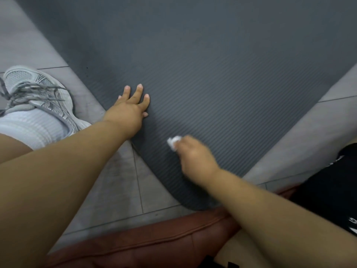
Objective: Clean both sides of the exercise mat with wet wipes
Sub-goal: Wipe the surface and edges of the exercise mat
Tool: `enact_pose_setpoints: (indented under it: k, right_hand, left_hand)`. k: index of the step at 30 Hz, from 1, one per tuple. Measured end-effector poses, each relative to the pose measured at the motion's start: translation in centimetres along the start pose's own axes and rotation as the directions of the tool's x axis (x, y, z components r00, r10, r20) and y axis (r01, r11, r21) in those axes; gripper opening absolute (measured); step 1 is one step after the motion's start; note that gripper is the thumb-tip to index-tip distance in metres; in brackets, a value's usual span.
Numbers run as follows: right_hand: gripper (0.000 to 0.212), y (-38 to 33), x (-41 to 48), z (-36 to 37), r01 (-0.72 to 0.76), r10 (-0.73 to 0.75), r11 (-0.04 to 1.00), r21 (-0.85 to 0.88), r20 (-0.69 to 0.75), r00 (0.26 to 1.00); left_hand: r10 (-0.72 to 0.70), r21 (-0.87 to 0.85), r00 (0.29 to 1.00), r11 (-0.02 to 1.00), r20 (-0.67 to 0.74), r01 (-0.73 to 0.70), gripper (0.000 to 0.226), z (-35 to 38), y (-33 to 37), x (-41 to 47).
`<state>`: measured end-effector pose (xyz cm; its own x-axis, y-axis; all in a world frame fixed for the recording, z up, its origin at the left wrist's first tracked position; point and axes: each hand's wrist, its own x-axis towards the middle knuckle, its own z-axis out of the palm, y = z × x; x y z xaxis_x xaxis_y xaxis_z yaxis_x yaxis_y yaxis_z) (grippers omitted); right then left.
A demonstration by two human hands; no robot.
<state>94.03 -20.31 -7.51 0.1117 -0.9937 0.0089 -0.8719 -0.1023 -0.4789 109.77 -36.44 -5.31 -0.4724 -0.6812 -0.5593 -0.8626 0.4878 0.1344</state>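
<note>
A dark grey ribbed exercise mat [212,74] lies spread on the tiled floor, its near corner pointing towards me. My left hand [129,107] presses flat on the mat close to its left edge, fingers straight and spread. To the right of it, my right hand [195,161] grips a crumpled white wet wipe [173,141] and holds it against the mat near the corner. The right hand is blurred with motion.
Grey floor tiles [119,182] show on both sides of the mat. My left foot in a grey sneaker [38,95] and white sock stands on the tiles at the left. A reddish-brown leather seat edge [154,242] runs along the bottom.
</note>
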Motion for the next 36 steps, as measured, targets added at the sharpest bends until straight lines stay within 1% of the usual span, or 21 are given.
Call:
enact_pose_setpoints:
  k: [3, 6, 7, 9, 11, 12, 13, 15, 17, 19, 21, 22, 23, 25, 26, 28, 30, 32, 34, 35, 36]
  right_hand:
    - [0.024, -1.4, -1.2, -0.5, 0.213, -0.228, 0.973, 0.092, 0.199, 0.953]
    - [0.024, 2.1, -0.1, -2.6, 0.239, -0.228, 0.971, -0.029, 0.210, 0.951]
    - [0.026, 4.1, 0.3, -3.4, 0.162, -0.146, 0.983, -0.091, 0.161, 0.976]
    - [0.033, 7.8, 0.6, -5.8, -0.150, 0.157, 0.971, -0.185, 0.026, 0.987]
    - [0.031, 10.4, 0.1, -7.9, -0.479, 0.473, 0.864, -0.157, -0.077, 0.878]
    - [0.031, 10.7, -0.1, -8.0, -0.566, 0.554, 0.809, -0.155, -0.119, 0.824]
    - [0.030, 10.1, -0.3, -7.6, -0.583, 0.563, 0.797, -0.159, -0.155, 0.812]
    - [0.034, 6.7, -1.2, -5.0, -0.413, 0.396, 0.901, -0.133, -0.140, 0.908]
    - [0.041, 1.8, -2.9, -1.8, -0.060, 0.060, 0.998, -0.036, 0.002, 0.998]
    - [0.038, -2.2, -4.5, -0.4, 0.197, -0.206, 0.978, 0.068, 0.184, 0.961]
    - [0.032, -2.6, -4.7, -0.8, 0.273, -0.299, 0.953, 0.133, 0.252, 0.920]
    - [0.025, -1.4, -4.5, -1.0, 0.284, -0.299, 0.954, 0.096, 0.226, 0.927]
    - [0.021, 0.1, -4.1, -1.7, 0.263, -0.265, 0.964, 0.038, 0.179, 0.947]
    - [0.029, 4.5, -2.8, -3.5, 0.021, -0.021, 0.995, -0.100, 0.009, 1.000]
    - [0.027, 6.6, -2.2, -4.9, -0.185, 0.176, 0.969, -0.164, -0.066, 0.982]
    - [0.026, 10.1, -2.2, -7.6, -0.505, 0.495, 0.843, -0.187, -0.099, 0.863]
    - [0.027, 10.8, -2.8, -8.0, -0.591, 0.577, 0.788, -0.172, -0.128, 0.807]
    - [0.023, 8.6, -3.6, -6.4, -0.451, 0.429, 0.883, -0.131, -0.169, 0.887]
    - [0.022, 4.5, -4.9, -3.7, -0.132, 0.127, 0.989, -0.062, -0.074, 0.989]
    - [0.023, 2.5, -5.6, -2.5, 0.043, -0.042, 0.999, -0.024, 0.027, 0.999]
    - [0.020, 0.9, -6.1, -1.9, 0.191, -0.192, 0.981, 0.017, 0.120, 0.974]
  left_hand:
    - [-0.032, 0.000, 0.999, 0.999, 0.020, 0.032, 0.053, -0.4, 0.4, -0.2]
    - [-0.083, -0.003, 0.996, 0.997, 0.020, 0.083, 0.053, -0.7, 1.5, -0.6]
    - [-0.096, 0.002, 0.995, 0.995, 0.015, 0.096, 0.053, -0.8, 1.8, -0.7]
    - [-0.089, 0.016, 0.996, 0.996, -0.002, 0.089, 0.053, -0.9, 2.4, -1.0]
    - [-0.042, 0.016, 0.999, 0.999, -0.004, 0.043, 0.052, -0.6, 3.2, -1.3]
    - [-0.017, 0.019, 1.000, 1.000, 0.005, 0.017, 0.054, -0.3, 3.6, -1.5]
    - [0.000, 0.024, 1.000, 1.000, 0.015, 0.000, 0.056, 0.1, 4.0, -1.7]
    - [0.009, 0.039, 1.000, 0.999, 0.030, -0.010, 0.058, 0.8, 4.4, -1.8]
    - [0.002, 0.049, 0.999, 0.999, 0.041, -0.004, 0.059, 1.1, 4.4, -1.7]
    - [-0.005, 0.052, 0.998, 0.999, 0.060, 0.002, 0.060, 0.9, 4.3, -1.5]
    - [-0.008, 0.054, 0.997, 0.999, 0.081, 0.004, 0.060, 0.7, 4.4, -1.3]
    - [-0.011, 0.051, 0.996, 0.999, 0.087, 0.006, 0.060, 0.7, 4.4, -1.3]
    - [-0.014, 0.047, 0.996, 0.999, 0.089, 0.010, 0.060, 0.7, 4.4, -1.3]
    - [-0.011, 0.037, 0.996, 0.999, 0.087, 0.008, 0.060, 0.8, 4.4, -1.4]
    - [-0.010, 0.031, 0.996, 0.999, 0.085, 0.007, 0.059, 0.9, 4.4, -1.5]
    - [-0.006, 0.028, 0.997, 1.000, 0.077, 0.004, 0.059, 1.0, 4.4, -1.5]
    - [0.000, 0.032, 0.998, 0.999, 0.069, -0.002, 0.059, 1.1, 4.4, -1.4]
    - [-0.007, 0.028, 0.998, 1.000, 0.063, 0.005, 0.059, 1.1, 4.5, -1.2]
    - [-0.028, 0.014, 0.998, 1.000, 0.061, 0.028, 0.059, 1.1, 4.7, -1.1]
    - [-0.037, 0.017, 0.998, 0.999, 0.057, 0.036, 0.059, 1.1, 4.7, -1.1]
    - [-0.039, 0.025, 0.998, 0.999, 0.054, 0.037, 0.059, 1.1, 4.7, -1.0]
